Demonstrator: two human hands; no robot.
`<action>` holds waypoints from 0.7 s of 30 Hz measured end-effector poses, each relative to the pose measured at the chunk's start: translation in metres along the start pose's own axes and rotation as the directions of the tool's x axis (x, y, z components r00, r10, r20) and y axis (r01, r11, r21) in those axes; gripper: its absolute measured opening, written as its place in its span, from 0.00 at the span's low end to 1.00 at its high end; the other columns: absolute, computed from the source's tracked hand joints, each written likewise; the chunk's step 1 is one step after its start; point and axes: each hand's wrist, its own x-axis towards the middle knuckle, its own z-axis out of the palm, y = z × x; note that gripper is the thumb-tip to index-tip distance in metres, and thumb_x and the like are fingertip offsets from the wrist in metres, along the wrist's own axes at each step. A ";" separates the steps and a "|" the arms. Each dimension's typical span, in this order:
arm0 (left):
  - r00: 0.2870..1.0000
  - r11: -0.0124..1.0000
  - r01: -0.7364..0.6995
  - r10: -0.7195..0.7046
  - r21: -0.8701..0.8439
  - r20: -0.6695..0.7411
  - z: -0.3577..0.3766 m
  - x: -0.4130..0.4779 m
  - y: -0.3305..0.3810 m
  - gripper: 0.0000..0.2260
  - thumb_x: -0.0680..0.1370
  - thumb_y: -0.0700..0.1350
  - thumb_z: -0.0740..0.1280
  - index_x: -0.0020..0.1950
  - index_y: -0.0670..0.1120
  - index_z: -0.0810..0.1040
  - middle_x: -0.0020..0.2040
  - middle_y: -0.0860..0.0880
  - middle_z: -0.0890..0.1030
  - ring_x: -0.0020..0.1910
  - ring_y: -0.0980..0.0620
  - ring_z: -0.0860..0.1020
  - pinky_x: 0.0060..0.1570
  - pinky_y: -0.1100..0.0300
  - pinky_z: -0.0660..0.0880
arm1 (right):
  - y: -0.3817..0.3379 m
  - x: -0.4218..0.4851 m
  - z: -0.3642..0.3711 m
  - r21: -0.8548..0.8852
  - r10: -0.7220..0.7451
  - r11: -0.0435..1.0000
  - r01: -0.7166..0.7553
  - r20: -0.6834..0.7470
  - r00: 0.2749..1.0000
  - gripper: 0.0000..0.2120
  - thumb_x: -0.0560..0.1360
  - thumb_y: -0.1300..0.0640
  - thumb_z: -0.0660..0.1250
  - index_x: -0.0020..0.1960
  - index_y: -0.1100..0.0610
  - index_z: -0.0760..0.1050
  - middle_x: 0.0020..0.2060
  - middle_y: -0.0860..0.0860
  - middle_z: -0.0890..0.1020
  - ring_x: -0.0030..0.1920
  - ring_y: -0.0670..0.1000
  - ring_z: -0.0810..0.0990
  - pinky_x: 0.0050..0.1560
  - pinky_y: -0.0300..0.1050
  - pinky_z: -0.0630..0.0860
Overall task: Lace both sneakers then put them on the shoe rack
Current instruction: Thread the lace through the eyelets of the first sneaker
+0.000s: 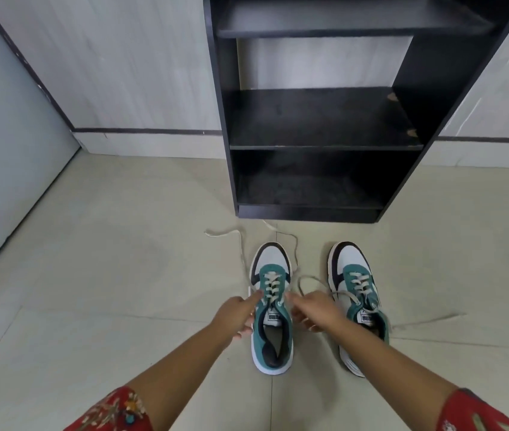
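Sneakers stand side by side on the floor [97, 275], toes pointing away from me toward the shoe rack [318, 119], so each shoe's long axis runs straight from my body to the rack. My left hand [237, 315] and right hand [315, 311] flank the left sneaker [272, 306] at its upper eyelets, one on either side of the tongue, both at about equal reach. My left hand appears pinched at the eyelet row, fingertips touching the shoe's edge; my right hand looks closed on a lace [304, 279] that loops up beside the shoe. Whether either hand truly grips lace or only rests on it, I cannot tell. The left sneaker's lace ends trail forward on the floor toward the rack's base. The right sneaker [359, 303] lies just beyond my right wrist, partly covered by that forearm; its lace is loose and one end runs off to the right. Its top eyelets are hard to make out. The rack's shelves, as far as they show, hold nothing.
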 end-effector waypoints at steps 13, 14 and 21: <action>0.713 0.696 -0.695 0.699 -0.182 -0.047 -0.002 -0.007 0.016 0.12 0.82 0.43 0.55 0.60 0.47 0.76 0.57 0.52 0.81 0.57 0.59 0.77 0.55 0.72 0.71 | -0.031 -0.014 0.003 0.358 -0.474 0.831 0.426 0.053 0.879 0.09 0.77 0.67 0.60 0.41 0.57 0.73 0.35 0.53 0.79 0.37 0.49 0.78 0.45 0.39 0.75; 0.670 0.667 -0.738 0.742 -0.105 0.003 -0.005 -0.004 0.017 0.13 0.82 0.44 0.54 0.60 0.46 0.75 0.56 0.52 0.81 0.56 0.58 0.78 0.56 0.68 0.73 | -0.030 -0.015 0.002 0.269 -0.518 0.833 0.483 0.070 0.853 0.09 0.77 0.66 0.60 0.42 0.56 0.76 0.36 0.52 0.79 0.38 0.49 0.78 0.49 0.45 0.75; 0.371 0.302 -0.766 0.928 0.567 0.007 -0.018 0.011 0.019 0.16 0.79 0.51 0.52 0.52 0.46 0.77 0.42 0.55 0.72 0.42 0.60 0.67 0.42 0.70 0.67 | -0.017 -0.028 -0.001 -0.013 -0.650 0.757 0.653 -0.124 0.750 0.05 0.74 0.56 0.65 0.49 0.48 0.74 0.36 0.45 0.79 0.38 0.42 0.76 0.44 0.43 0.74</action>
